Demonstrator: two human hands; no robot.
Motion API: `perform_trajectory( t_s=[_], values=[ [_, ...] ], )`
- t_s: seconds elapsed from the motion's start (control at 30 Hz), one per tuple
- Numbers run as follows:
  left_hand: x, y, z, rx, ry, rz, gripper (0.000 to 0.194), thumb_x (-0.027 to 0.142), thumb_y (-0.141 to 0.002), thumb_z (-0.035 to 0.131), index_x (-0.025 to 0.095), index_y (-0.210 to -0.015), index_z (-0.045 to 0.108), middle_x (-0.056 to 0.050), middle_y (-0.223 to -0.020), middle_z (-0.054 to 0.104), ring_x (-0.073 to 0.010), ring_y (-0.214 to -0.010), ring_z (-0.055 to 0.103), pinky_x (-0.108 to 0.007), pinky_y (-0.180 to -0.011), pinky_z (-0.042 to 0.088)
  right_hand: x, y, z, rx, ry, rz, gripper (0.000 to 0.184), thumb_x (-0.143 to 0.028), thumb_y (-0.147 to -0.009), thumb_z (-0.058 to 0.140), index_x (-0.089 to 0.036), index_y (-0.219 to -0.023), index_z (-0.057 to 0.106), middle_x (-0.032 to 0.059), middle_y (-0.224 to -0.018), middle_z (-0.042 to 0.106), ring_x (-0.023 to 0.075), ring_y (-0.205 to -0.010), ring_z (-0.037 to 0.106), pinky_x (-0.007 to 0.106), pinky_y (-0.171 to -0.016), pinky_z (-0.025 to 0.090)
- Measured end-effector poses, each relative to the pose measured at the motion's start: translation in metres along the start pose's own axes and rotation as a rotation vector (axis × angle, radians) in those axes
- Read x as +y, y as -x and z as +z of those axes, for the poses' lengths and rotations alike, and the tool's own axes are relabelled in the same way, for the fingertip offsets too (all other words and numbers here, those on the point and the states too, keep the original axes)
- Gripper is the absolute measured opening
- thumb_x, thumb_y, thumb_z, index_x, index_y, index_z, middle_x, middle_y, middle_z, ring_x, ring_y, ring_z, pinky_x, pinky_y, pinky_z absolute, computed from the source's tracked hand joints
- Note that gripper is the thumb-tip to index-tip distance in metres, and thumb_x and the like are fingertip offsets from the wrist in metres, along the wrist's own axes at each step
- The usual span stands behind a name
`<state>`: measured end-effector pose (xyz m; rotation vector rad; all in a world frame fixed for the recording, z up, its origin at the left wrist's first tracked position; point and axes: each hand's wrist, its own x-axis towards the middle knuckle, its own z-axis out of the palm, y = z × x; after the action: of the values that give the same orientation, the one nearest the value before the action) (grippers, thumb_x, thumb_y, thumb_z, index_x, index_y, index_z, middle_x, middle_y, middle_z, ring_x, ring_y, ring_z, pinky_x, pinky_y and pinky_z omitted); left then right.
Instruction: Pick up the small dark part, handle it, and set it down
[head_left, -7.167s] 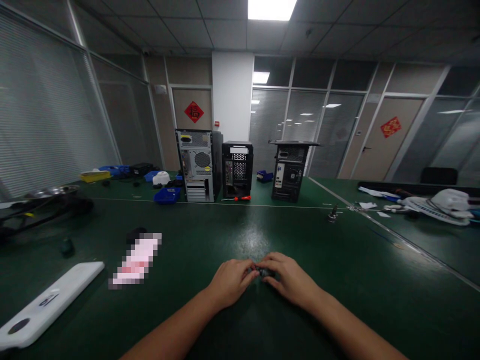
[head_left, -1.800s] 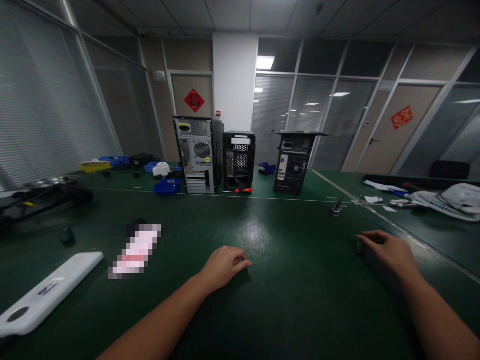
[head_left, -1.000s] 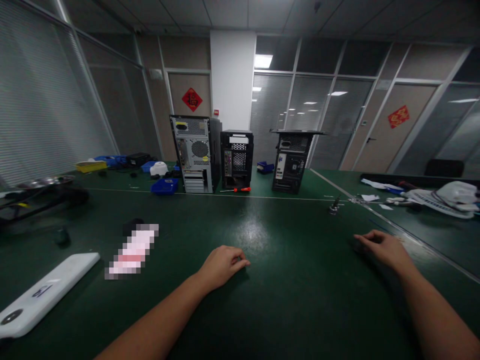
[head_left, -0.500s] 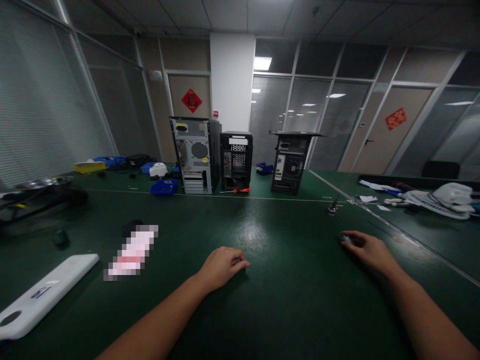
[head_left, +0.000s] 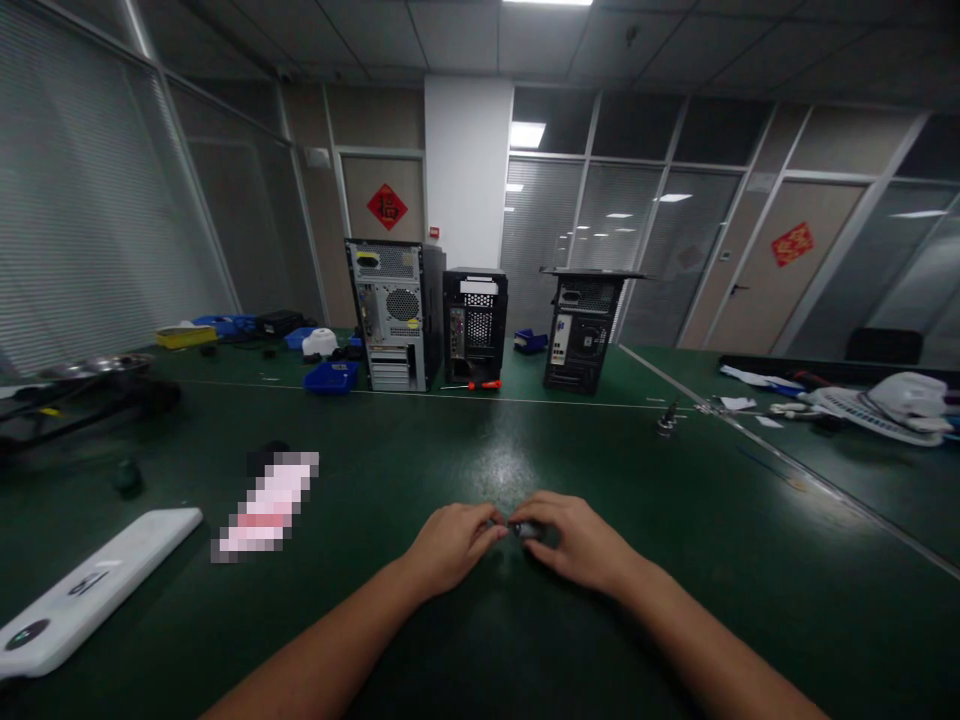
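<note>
My right hand (head_left: 574, 535) is low over the green table at the middle, its thumb and fingers curled around a small grey cylindrical piece (head_left: 527, 530). The end of that piece points at my left hand. Just left of it is my left hand (head_left: 457, 545), thumb and fingertips pinched together. The fingers hide whatever may be between them. Both sets of fingertips are almost touching. Farther off to the right, a small metal part with a pointed tip (head_left: 666, 420) stands on the table.
Three computer cases (head_left: 397, 315) stand along the back, with a red-handled screwdriver (head_left: 484, 385) before the middle one. Blue bins (head_left: 331, 378) are to their left. A long white plastic panel (head_left: 105, 580) and a pixelated pink item (head_left: 270, 505) lie at left. White plastic parts (head_left: 892, 405) lie at right.
My right hand has come from the right side to the middle, bringing the small grey piece beside my left hand. My left hand has shifted only slightly.
</note>
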<state>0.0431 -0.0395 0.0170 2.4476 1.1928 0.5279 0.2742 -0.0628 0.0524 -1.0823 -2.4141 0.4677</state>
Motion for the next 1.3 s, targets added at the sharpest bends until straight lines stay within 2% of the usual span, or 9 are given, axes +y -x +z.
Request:
perform_trajectory(
  t_s=[0.17, 0.3, 0.43, 0.6, 0.83, 1.1, 1.3],
  values=[
    [-0.004, -0.001, 0.001, -0.031, 0.005, 0.031, 0.021, 0.040, -0.099, 0.053, 0.024, -0.104, 0.065, 0.004, -0.070, 0.061, -0.0149, -0.069, 0.059, -0.024, -0.064, 0.036, 0.001, 0.003, 0.017, 0.018, 0.015, -0.004, 0.034, -0.018, -0.089, 0.061, -0.025, -0.121, 0.069, 0.0058, -0.115, 0.070, 0.0196, -0.106, 0.064, 0.033, -0.095, 0.049],
    [-0.004, -0.001, 0.000, -0.019, 0.031, 0.058, 0.019, 0.038, -0.098, 0.053, 0.023, -0.100, 0.064, 0.004, -0.067, 0.056, -0.0143, -0.066, 0.056, -0.024, -0.064, 0.036, 0.004, 0.003, 0.020, 0.033, -0.004, -0.014, 0.035, -0.019, -0.089, 0.061, -0.026, -0.122, 0.067, 0.0054, -0.115, 0.070, 0.0208, -0.107, 0.065, 0.036, -0.095, 0.050],
    [-0.005, -0.002, 0.000, 0.014, 0.004, 0.036, 0.020, 0.038, -0.099, 0.051, 0.023, -0.100, 0.064, 0.003, -0.069, 0.058, -0.0155, -0.068, 0.057, -0.025, -0.065, 0.036, 0.010, 0.003, 0.019, 0.102, -0.012, 0.055, 0.039, -0.019, -0.085, 0.064, -0.024, -0.124, 0.065, 0.0066, -0.115, 0.070, 0.0229, -0.107, 0.065, 0.039, -0.096, 0.050],
    [-0.008, -0.003, 0.003, 0.004, -0.031, 0.049, 0.018, 0.037, -0.098, 0.055, 0.024, -0.103, 0.066, 0.002, -0.072, 0.062, -0.0158, -0.071, 0.059, -0.025, -0.067, 0.036, 0.011, 0.003, 0.020, 0.186, -0.071, 0.116, 0.035, -0.021, -0.085, 0.064, -0.022, -0.119, 0.067, 0.0075, -0.111, 0.071, 0.0226, -0.101, 0.066, 0.039, -0.092, 0.051],
    [-0.011, -0.003, 0.003, 0.000, -0.053, 0.082, 0.021, 0.040, -0.098, 0.058, 0.024, -0.104, 0.070, 0.000, -0.082, 0.068, -0.0174, -0.079, 0.063, -0.025, -0.071, 0.039, 0.005, 0.003, 0.026, 0.140, -0.122, 0.077, 0.037, -0.021, -0.084, 0.065, -0.024, -0.120, 0.067, 0.0068, -0.113, 0.071, 0.0223, -0.103, 0.066, 0.038, -0.093, 0.051],
    [-0.009, -0.002, 0.001, -0.026, -0.072, 0.111, 0.020, 0.039, -0.097, 0.059, 0.023, -0.103, 0.070, 0.000, -0.077, 0.065, -0.0168, -0.075, 0.062, -0.025, -0.070, 0.041, 0.007, 0.002, 0.026, 0.188, -0.151, 0.128, 0.036, -0.022, -0.084, 0.065, -0.023, -0.120, 0.068, 0.0074, -0.112, 0.071, 0.0230, -0.102, 0.066, 0.039, -0.092, 0.052],
    [-0.009, -0.001, 0.001, -0.029, -0.075, 0.114, 0.022, 0.040, -0.097, 0.059, 0.024, -0.107, 0.070, 0.001, -0.076, 0.064, -0.0171, -0.075, 0.062, -0.026, -0.071, 0.041, 0.003, 0.002, 0.026, 0.160, -0.180, 0.093, 0.033, -0.023, -0.085, 0.065, -0.025, -0.118, 0.069, 0.0067, -0.111, 0.071, 0.0232, -0.102, 0.066, 0.040, -0.093, 0.052]
  ],
)
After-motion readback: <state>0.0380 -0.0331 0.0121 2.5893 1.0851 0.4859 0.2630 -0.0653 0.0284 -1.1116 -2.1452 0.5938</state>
